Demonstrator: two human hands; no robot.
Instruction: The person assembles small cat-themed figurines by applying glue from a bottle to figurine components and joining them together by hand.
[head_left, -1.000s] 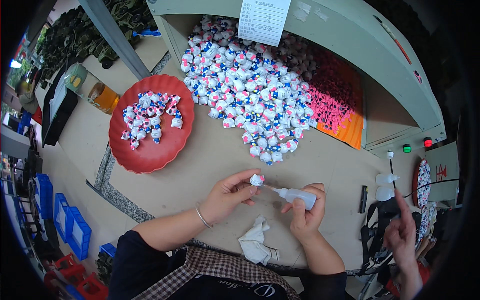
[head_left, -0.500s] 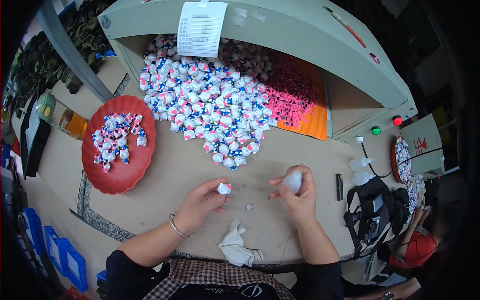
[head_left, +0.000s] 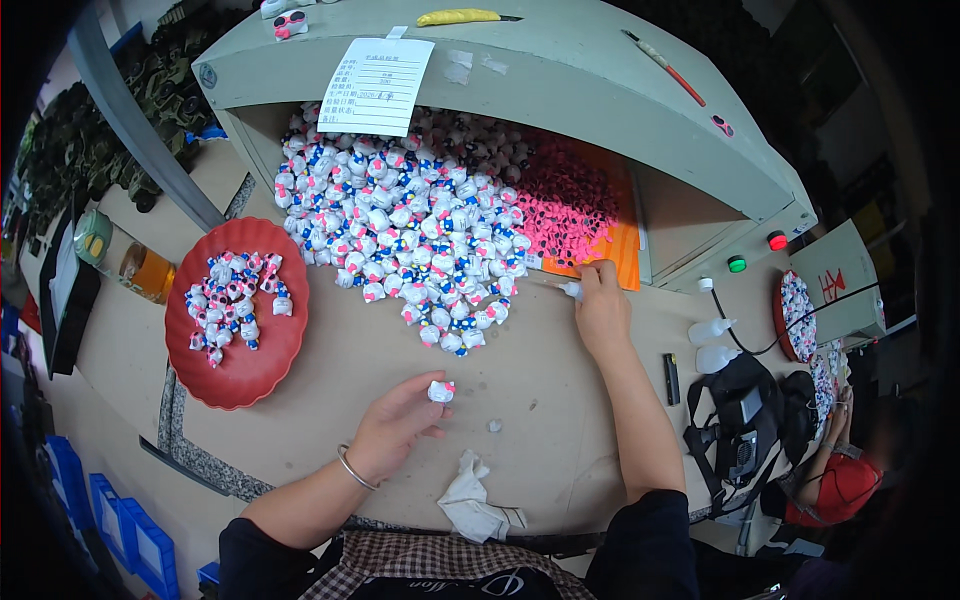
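Observation:
My left hand (head_left: 398, 422) holds a small white cat-like figurine (head_left: 440, 392) with pink on it between thumb and fingers, above the table. Farther forward, my right hand (head_left: 604, 308) has its fingers at the front edge of a heap of small pink-and-black pieces (head_left: 566, 205) on an orange sheet (head_left: 624, 262). A small white squeeze bottle (head_left: 573, 290) is gripped in this hand, its thin nozzle pointing left and most of its body hidden. Left of the pink pieces spreads a large pile of white, blue and pink figurines (head_left: 400, 220).
A red scalloped plate (head_left: 235, 385) with several figurines stands at left, beside a jar (head_left: 148, 270). A grey shelf (head_left: 560, 85) overhangs the piles. Near me lies a white cloth (head_left: 475, 505). White bottles (head_left: 712, 358) and a black bag (head_left: 745, 420) are at right.
My right hand has moved forward with the white bottle, from above the near table to the pink pieces. The left hand keeps the figurine. The view has tilted slightly.

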